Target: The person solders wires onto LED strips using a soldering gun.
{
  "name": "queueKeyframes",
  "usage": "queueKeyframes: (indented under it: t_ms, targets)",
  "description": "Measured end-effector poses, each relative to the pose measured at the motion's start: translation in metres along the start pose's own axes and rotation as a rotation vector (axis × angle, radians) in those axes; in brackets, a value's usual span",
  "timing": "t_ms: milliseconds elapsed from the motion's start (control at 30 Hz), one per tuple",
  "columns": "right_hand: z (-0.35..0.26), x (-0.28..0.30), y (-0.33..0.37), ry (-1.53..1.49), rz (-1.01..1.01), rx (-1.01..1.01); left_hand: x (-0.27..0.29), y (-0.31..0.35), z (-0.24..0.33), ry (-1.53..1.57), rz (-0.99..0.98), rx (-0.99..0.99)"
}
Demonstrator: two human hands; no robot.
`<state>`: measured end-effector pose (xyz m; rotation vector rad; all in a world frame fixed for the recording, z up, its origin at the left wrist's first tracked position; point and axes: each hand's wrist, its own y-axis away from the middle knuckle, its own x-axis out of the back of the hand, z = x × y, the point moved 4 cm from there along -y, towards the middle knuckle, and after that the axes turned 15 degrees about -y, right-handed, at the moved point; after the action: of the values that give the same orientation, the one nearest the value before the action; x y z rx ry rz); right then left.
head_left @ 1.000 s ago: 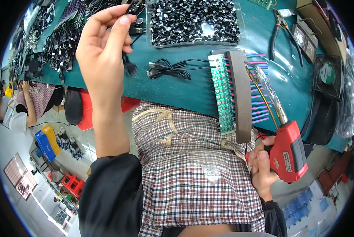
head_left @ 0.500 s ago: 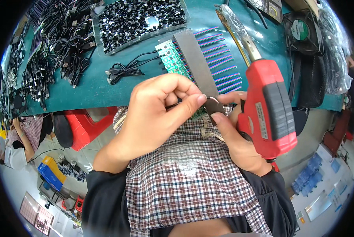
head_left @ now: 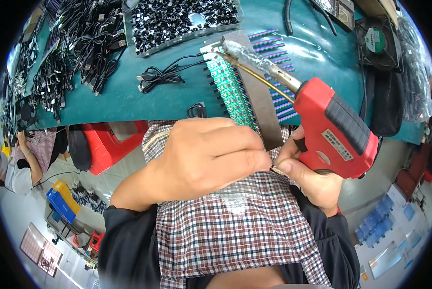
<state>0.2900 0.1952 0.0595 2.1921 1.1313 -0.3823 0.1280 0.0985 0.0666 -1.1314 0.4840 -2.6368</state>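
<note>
My right hand (head_left: 312, 180) is wrapped round the grip of a red and black soldering gun (head_left: 341, 130). The gun's metal barrel and brass feed tube (head_left: 254, 72) point up and left, above a green circuit board panel (head_left: 228, 89). A dark grey bar (head_left: 261, 103) lies along that panel, with coloured wires (head_left: 281, 72) sticking out on its right. Low in front of the apron, my left hand (head_left: 216, 156) is closed, fingertips meeting my right thumb. A thin wire (head_left: 276, 169) shows between them; most of it is hidden.
Black USB cables (head_left: 163, 77) lie left of the panel, and a small coiled cable (head_left: 196, 110) sits at the table edge. A clear tray of small black parts (head_left: 182, 24) stands behind. Cable bundles (head_left: 90, 43) fill the left. A fan (head_left: 377, 43) stands at right.
Both hands have come down toward the apron, and the gun has tilted so its tip swings left over the panel. The small coiled cable has come into sight.
</note>
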Motion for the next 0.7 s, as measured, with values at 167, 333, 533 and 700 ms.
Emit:
queueKeyframes:
  t_ms: [167,333,533,700]
  targets:
    - [0.002,-0.005,-0.008,0.037,0.133,0.139,-0.001,-0.004,0.003,-0.068,0.034,0.015]
    - [-0.001,-0.006,-0.017,0.354,0.245,0.402,-0.004,-0.002,-0.001,-0.112,0.195,0.191]
    - [0.000,-0.007,-0.012,0.322,0.246,0.311,-0.009,0.000,-0.007,-0.145,0.215,0.295]
    - [0.005,-0.008,-0.012,0.412,0.069,0.477,-0.010,0.000,-0.009,-0.145,0.236,0.308]
